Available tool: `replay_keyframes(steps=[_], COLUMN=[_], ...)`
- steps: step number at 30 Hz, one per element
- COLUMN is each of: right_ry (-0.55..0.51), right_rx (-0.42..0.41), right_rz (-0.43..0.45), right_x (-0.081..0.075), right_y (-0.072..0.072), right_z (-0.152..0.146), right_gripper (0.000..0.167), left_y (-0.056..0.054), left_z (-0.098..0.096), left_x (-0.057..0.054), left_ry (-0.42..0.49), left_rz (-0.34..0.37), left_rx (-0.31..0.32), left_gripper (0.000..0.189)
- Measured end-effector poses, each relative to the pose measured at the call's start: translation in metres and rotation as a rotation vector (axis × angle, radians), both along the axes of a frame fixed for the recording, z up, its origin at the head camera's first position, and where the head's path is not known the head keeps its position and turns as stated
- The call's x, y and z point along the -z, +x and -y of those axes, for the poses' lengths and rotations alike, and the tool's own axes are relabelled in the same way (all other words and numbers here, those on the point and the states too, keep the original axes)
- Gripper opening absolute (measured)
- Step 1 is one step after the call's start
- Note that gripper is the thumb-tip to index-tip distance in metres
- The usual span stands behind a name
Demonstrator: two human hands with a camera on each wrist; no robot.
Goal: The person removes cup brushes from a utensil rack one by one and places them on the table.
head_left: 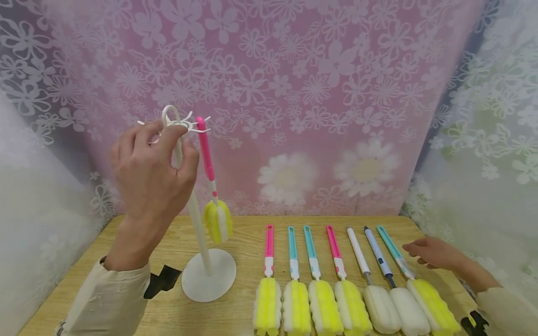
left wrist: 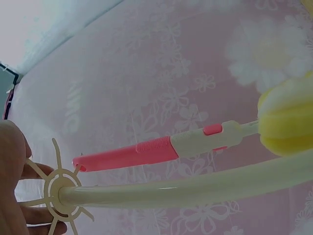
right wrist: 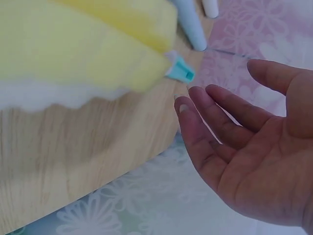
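My left hand (head_left: 153,170) grips the top of a white hook stand (head_left: 196,219), its fingers by the loop. In the left wrist view, the ring of prongs (left wrist: 62,195) lies against those fingers, partly hidden by the hand. From one prong hangs a pink-handled sponge brush (head_left: 206,154), its yellow and white head pointing down. My right hand (head_left: 437,254) is held at the table's right side with relaxed fingers and nothing in it. Nearest to it is a teal-handled sponge brush (head_left: 391,242), lying on the table; the right wrist view shows them apart.
Several more sponge brushes lie in a row, handles away from me, among them a pink-handled one (head_left: 269,247), a teal one (head_left: 293,247) and a white one (head_left: 357,249). The stand's round base (head_left: 218,280) rests on the wooden table (head_left: 168,317). Floral curtains (head_left: 294,93) enclose the table.
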State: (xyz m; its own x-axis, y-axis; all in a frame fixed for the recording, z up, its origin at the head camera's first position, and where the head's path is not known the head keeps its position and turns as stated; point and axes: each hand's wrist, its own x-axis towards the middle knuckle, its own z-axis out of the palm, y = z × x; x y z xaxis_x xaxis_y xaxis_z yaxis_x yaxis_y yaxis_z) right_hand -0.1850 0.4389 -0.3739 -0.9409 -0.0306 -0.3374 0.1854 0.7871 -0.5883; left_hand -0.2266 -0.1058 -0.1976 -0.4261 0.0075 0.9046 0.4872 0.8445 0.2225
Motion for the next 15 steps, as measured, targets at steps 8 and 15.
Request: replay_keyframes(steps=[8, 15], right_ry=[-0.016, -0.008], right_rx=[-0.082, -0.117], right_rz=[-0.152, -0.292], right_x=[-0.016, -0.033], right_y=[-0.002, -0.003], right_z=[0.041, 0.095], right_gripper=[0.054, 0.047], left_y=[0.003, 0.005], left_z=[0.004, 0.005], left_x=[-0.001, -0.003], left_ry=[0.016, 0.061], left_rz=[0.051, 0.089], left_rx=[0.035, 0.060], left_gripper=[0.038, 0.037])
